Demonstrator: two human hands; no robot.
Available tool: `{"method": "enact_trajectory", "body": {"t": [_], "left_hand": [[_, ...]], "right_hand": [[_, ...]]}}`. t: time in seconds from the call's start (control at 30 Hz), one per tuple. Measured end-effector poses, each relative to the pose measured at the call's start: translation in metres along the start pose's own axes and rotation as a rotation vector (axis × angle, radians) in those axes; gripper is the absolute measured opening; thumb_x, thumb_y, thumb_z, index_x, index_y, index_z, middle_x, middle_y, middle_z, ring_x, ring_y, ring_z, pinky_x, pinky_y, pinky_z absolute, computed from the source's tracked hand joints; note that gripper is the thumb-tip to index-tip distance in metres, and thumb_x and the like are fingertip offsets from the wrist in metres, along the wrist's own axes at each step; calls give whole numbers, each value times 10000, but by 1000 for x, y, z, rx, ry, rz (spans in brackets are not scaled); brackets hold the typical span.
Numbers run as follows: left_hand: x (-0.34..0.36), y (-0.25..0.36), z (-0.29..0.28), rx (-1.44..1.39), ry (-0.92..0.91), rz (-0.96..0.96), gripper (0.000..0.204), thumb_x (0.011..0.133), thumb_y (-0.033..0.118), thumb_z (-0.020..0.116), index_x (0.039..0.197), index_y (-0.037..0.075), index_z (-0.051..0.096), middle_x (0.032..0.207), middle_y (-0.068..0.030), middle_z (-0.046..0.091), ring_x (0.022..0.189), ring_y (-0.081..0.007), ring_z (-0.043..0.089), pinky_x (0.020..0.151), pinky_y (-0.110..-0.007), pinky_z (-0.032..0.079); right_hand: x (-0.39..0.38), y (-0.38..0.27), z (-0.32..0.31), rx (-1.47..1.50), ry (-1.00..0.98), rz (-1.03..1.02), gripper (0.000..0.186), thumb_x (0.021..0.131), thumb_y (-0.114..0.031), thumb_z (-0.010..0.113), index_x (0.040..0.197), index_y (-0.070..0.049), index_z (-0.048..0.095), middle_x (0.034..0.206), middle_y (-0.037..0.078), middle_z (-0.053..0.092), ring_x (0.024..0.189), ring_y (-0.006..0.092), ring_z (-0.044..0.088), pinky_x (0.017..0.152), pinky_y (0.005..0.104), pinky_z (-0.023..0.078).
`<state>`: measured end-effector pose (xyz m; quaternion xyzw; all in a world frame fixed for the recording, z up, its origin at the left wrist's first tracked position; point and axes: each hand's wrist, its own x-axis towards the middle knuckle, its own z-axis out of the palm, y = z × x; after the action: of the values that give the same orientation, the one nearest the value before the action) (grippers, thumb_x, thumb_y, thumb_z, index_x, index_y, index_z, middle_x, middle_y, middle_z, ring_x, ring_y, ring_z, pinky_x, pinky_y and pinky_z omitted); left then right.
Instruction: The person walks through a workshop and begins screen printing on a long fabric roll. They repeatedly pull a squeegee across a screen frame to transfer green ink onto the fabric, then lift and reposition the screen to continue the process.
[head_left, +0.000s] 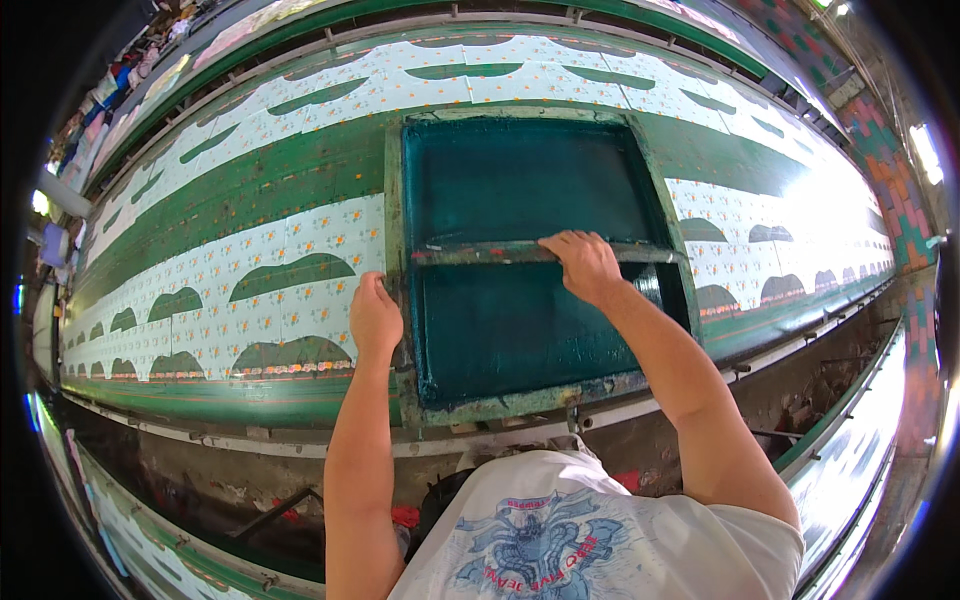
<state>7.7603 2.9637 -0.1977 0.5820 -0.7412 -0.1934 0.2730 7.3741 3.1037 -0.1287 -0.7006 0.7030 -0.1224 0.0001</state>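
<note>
— How do you keep this pull clean?

— My right hand (585, 265) grips the squeegee (545, 253) that lies across the printing screen (520, 190); I'd judge steady, even pressure along the whole blade matters most. My left hand (374, 318) is closed on the left rail of the frame (395, 180), pinning it so the print can't shift.

— Where does the screen sit?

— Flat on the long counter (300, 400), over the white cloth with green arches (250, 280).

— Anything inside it?

— The frame holds dark teal-green ink, coating the mesh on both sides of the squeegee; how deep, I cannot tell.

Squeegee (540, 253) across screen frame (520, 400) on cloth (250, 250)
</note>
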Motion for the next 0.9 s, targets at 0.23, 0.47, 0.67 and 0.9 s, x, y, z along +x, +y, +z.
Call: {"method": "enact_trajectory", "body": {"t": [0.23, 0.47, 0.67, 0.9], "left_hand": [[1, 11, -6, 16, -25, -73, 228, 1218, 197, 505, 1325, 90, 676, 1177, -248, 788, 1116, -522, 722, 933, -616, 558], [-2, 16, -7, 12, 15, -49, 217, 1215, 175, 507, 1305, 90, 685, 1181, -237, 797, 1110, -515, 730, 926, -602, 563], [-2, 17, -8, 24, 22, -48, 213, 1212, 167, 510, 1302, 85, 684, 1179, -238, 796, 1104, -517, 733, 929, -601, 566], [-2, 17, -6, 47, 46, -45, 201, 1196, 155, 532, 1291, 75, 690, 1175, -232, 797, 1092, -517, 734, 925, -602, 568]], "right_hand": [[128, 75, 16, 13, -22, -10, 538, 899, 12, 734, 1387, -206, 794, 1285, 83, 789, 1251, 327, 745, 1099, 493, 570], [144, 79, 28, -52, 61, -79, 504, 904, 8, 725, 1356, -198, 809, 1218, 66, 779, 1188, 327, 760, 1083, 468, 584], [117, 76, 12, 56, -10, -142, 494, 880, 9, 738, 1328, -188, 809, 1216, 76, 792, 1177, 337, 768, 1057, 486, 601], [219, 109, 12, -42, 144, -176, 483, 903, 14, 693, 1327, -186, 810, 1213, 76, 794, 1168, 334, 768, 1044, 501, 608]]}}
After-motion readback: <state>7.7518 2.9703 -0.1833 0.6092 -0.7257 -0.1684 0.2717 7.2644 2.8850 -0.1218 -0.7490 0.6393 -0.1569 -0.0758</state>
